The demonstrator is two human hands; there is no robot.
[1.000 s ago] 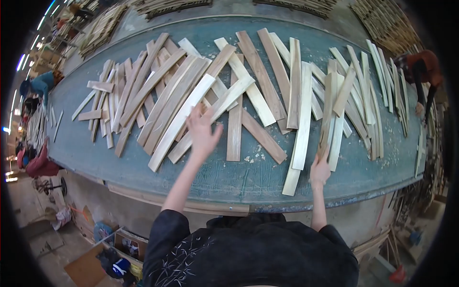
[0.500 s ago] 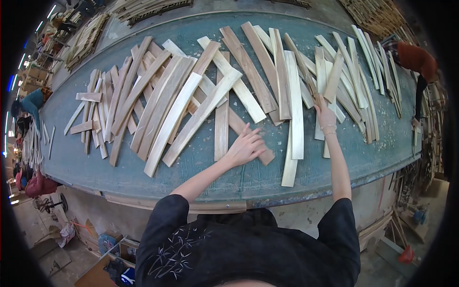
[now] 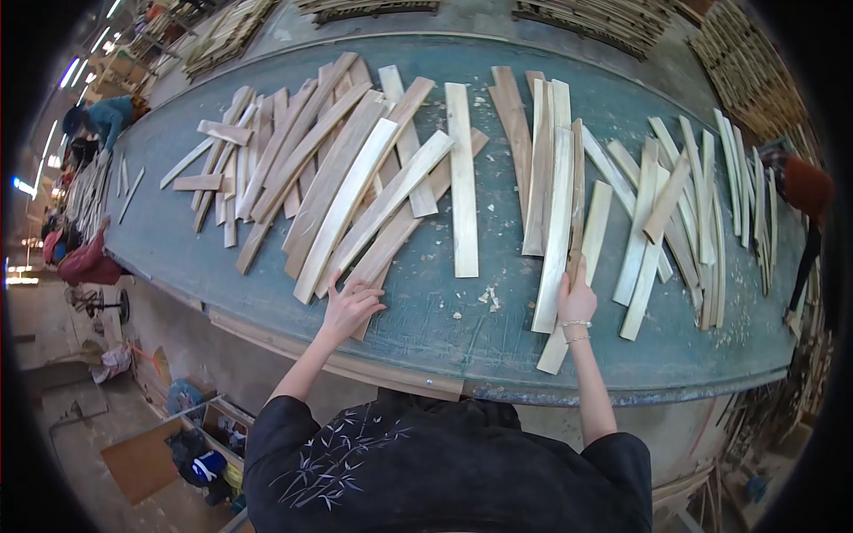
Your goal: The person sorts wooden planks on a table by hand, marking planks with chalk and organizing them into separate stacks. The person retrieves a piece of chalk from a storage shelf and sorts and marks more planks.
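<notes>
Many wooden slats, brown and pale, lie over a blue-green table. My left hand (image 3: pixel 349 306) is at the near end of the left group, fingers spread over a brown slat (image 3: pixel 387 251). Close to its fingertips is the lower end of a pale slat (image 3: pixel 387 204). My right hand (image 3: pixel 576 298) is closed round the near end of a narrow brown slat (image 3: pixel 577 200). Beside that slat on the left lies a wide pale slat (image 3: pixel 556 231), and another pale slat (image 3: pixel 593 222) is on its right. A single pale slat (image 3: pixel 461 182) lies between my hands.
The table (image 3: pixel 435 342) has wood chips (image 3: pixel 488 299) scattered on it. At the right end is a person in a rust-coloured top (image 3: pixel 807 188); another in a blue-green top (image 3: pixel 111 120) is at the far left. Slat stacks (image 3: pixel 746 71) stand behind the table.
My left hand has moved left, and the brown slat by it now lies steeper. My right hand has come nearer the front edge with the narrow slat. The middle slats have spread apart.
</notes>
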